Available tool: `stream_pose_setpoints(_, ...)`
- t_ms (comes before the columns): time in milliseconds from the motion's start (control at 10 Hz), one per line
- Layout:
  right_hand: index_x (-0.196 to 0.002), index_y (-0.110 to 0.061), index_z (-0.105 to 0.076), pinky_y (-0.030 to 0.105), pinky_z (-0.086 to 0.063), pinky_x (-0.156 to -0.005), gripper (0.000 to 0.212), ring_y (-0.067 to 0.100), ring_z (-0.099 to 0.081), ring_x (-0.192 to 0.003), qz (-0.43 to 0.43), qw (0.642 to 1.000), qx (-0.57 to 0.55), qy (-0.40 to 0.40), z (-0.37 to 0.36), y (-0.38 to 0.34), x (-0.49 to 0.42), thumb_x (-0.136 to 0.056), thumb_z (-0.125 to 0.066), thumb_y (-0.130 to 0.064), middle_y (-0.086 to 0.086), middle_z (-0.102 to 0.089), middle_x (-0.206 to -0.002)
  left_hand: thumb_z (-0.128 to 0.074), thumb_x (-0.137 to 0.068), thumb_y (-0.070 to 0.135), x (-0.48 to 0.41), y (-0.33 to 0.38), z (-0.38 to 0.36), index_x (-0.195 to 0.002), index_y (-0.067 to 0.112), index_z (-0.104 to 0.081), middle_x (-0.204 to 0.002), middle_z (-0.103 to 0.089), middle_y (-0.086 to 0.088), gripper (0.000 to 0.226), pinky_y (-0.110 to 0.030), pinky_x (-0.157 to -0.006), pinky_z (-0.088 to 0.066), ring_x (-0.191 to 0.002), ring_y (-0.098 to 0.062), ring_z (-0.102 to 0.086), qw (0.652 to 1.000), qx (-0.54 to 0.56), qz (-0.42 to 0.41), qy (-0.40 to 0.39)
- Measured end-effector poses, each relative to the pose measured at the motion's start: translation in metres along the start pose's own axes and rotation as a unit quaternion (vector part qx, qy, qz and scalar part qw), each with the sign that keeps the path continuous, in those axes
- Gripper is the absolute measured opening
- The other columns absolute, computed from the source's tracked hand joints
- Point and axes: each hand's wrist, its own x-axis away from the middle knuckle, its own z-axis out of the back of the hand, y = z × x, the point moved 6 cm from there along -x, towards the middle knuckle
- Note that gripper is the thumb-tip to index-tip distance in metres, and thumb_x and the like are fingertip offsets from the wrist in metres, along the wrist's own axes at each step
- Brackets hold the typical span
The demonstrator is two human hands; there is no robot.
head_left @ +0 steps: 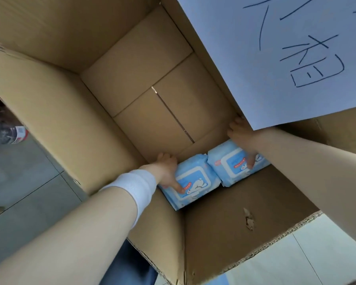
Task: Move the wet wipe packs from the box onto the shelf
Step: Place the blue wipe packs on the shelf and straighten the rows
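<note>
Two light-blue wet wipe packs lie side by side at the near end of a deep cardboard box. My left hand is wrapped over the far edge of the left pack, thumb pressed on its white lid. My right hand grips the far edge of the right pack, thumb on its lid. Both packs rest on the box floor. No shelf is in view.
The rest of the box floor is bare cardboard. A white paper sheet with handwritten characters covers the right flap. A plastic bottle lies on the grey tiled floor at left. The near flap has a small tear.
</note>
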Motion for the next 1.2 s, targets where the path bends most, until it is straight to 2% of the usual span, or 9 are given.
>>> stream_pose_setpoints(200,-0.106,-0.015,-0.052,0.049,-0.039,-0.098,0.065,0.029,-0.049,-0.111,0.002,1.000,-0.017,-0.003,-0.008,0.003,-0.002,-0.055,-0.082,-0.039,0.007,-0.055,-0.113,-0.080,-0.061,0.048,0.001,-0.003,-0.003,-0.120,0.013,-0.041,-0.124,-0.044,-0.006,0.079,-0.034,-0.089,-0.042,-0.116,-0.022,-0.039,0.998,0.054,-0.024,0.003)
stream_pose_setpoints(300,-0.118,-0.011,-0.048,0.047,-0.040,-0.100,0.089,0.032,-0.049,-0.115,-0.009,0.995,-0.094,-0.032,0.005,-0.001,0.028,-0.043,-0.086,-0.041,0.010,-0.051,-0.118,-0.082,-0.063,0.040,0.010,-0.003,-0.005,-0.114,0.015,-0.038,-0.113,-0.056,-0.002,0.072,-0.032,-0.076,-0.054,-0.094,-0.018,-0.060,0.990,0.138,-0.024,-0.015)
stream_pose_setpoints(400,-0.127,-0.012,-0.042,0.041,-0.037,-0.104,0.083,0.030,-0.045,-0.120,-0.020,0.987,-0.156,-0.043,0.010,-0.001,0.035,-0.057,-0.084,-0.031,0.010,-0.049,-0.125,-0.082,-0.063,0.037,0.020,-0.008,0.012,-0.105,0.017,-0.039,-0.101,-0.058,0.001,0.063,-0.028,-0.067,-0.054,-0.082,-0.016,-0.064,0.988,0.150,-0.033,-0.005)
stream_pose_setpoints(600,-0.099,-0.023,-0.035,0.031,-0.039,-0.079,0.077,0.018,-0.047,-0.101,0.011,0.982,-0.184,-0.049,0.039,-0.003,0.059,-0.046,-0.089,-0.038,-0.001,-0.047,-0.109,-0.082,-0.064,0.036,0.041,-0.049,0.113,-0.104,0.017,-0.047,-0.084,-0.061,0.006,0.056,-0.017,-0.048,-0.043,-0.065,-0.011,-0.058,0.992,0.105,-0.022,0.058)
stream_pose_setpoints(700,-0.107,-0.020,-0.040,0.031,-0.034,-0.081,0.075,0.020,-0.044,-0.110,0.027,0.982,-0.185,-0.026,0.053,-0.012,0.060,-0.051,-0.088,-0.033,0.003,-0.046,-0.114,-0.083,-0.062,0.040,0.048,-0.076,0.166,-0.103,0.019,-0.049,-0.085,-0.068,-0.004,0.057,-0.021,-0.055,-0.041,-0.070,-0.014,-0.060,0.986,0.118,-0.002,0.116)
stream_pose_setpoints(900,-0.107,-0.019,-0.046,0.029,-0.041,-0.081,0.065,0.019,-0.041,-0.111,0.081,0.951,-0.287,0.075,0.095,-0.055,0.064,-0.057,-0.085,-0.034,0.003,-0.047,-0.114,-0.085,-0.059,0.036,0.035,-0.080,0.204,-0.105,0.022,-0.050,-0.086,-0.063,0.006,0.060,-0.022,-0.057,-0.043,-0.071,-0.010,-0.059,0.962,0.181,-0.013,0.204)
stream_pose_setpoints(1000,-0.134,-0.025,-0.035,0.038,-0.046,-0.090,0.089,0.023,-0.040,-0.121,-0.004,0.912,-0.375,0.168,0.101,-0.055,0.071,-0.060,-0.084,-0.037,0.004,-0.038,-0.130,-0.084,-0.064,0.028,0.027,-0.084,0.196,-0.114,0.020,-0.046,-0.107,-0.061,0.001,0.063,-0.026,-0.069,-0.048,-0.088,-0.015,-0.059,0.946,0.258,-0.018,0.197)
stream_pose_setpoints(1100,-0.146,-0.022,-0.013,0.041,-0.037,-0.102,0.115,0.026,-0.033,-0.132,-0.117,0.798,-0.568,0.161,0.081,-0.052,0.074,-0.059,-0.087,-0.031,0.008,-0.025,-0.144,-0.082,-0.067,0.025,0.025,-0.090,0.184,-0.130,0.017,-0.037,-0.118,-0.056,-0.001,0.078,-0.035,-0.086,-0.050,-0.106,-0.020,-0.057,0.953,0.265,-0.005,0.148)
stream_pose_setpoints(1200,-0.147,-0.023,-0.003,0.042,-0.034,-0.109,0.129,0.027,-0.036,-0.132,-0.162,0.689,-0.698,0.112,0.060,-0.061,0.066,-0.053,-0.091,-0.022,0.012,-0.029,-0.144,-0.081,-0.068,0.020,0.021,-0.093,0.180,-0.119,0.016,-0.044,-0.111,-0.057,-0.001,0.064,-0.028,-0.071,-0.052,-0.094,-0.016,-0.058,0.948,0.293,0.000,0.128)
